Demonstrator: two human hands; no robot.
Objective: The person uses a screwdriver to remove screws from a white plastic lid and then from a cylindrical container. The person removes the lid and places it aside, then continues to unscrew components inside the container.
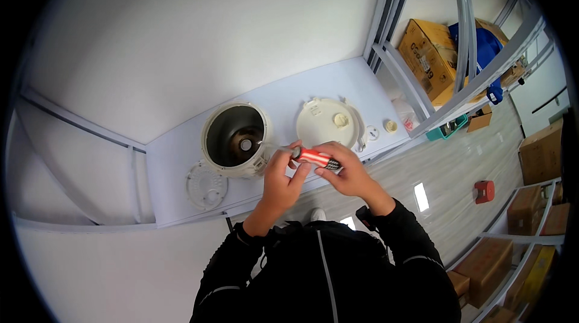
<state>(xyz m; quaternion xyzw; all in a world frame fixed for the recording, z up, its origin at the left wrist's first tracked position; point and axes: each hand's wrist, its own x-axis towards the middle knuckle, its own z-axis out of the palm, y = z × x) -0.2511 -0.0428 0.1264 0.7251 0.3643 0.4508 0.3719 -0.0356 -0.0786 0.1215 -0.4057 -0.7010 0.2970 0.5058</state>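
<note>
Both of my hands are on a screwdriver [312, 156] with a red and black handle, held over the table's front edge. Its thin shaft points left, towards the cooker's rim. My left hand [282, 177] grips the front of the handle near the shaft. The fingers of my right hand [348, 169] close round its rear end. Left of my hands, a white rice cooker body [242, 170] shows its dark inside, with a round piece at the bottom. A round cream lid [313, 129] lies beyond my hands, with a small cream cap [341, 120] on it.
A perforated white round plate [206, 187] lies left of the cooker on the white table [175, 148]. Right of the lid are a small white disc [372, 133] and a cream ring [391, 126]. Metal frame posts, cardboard boxes [431, 61] and a red stool [484, 191] stand to the right.
</note>
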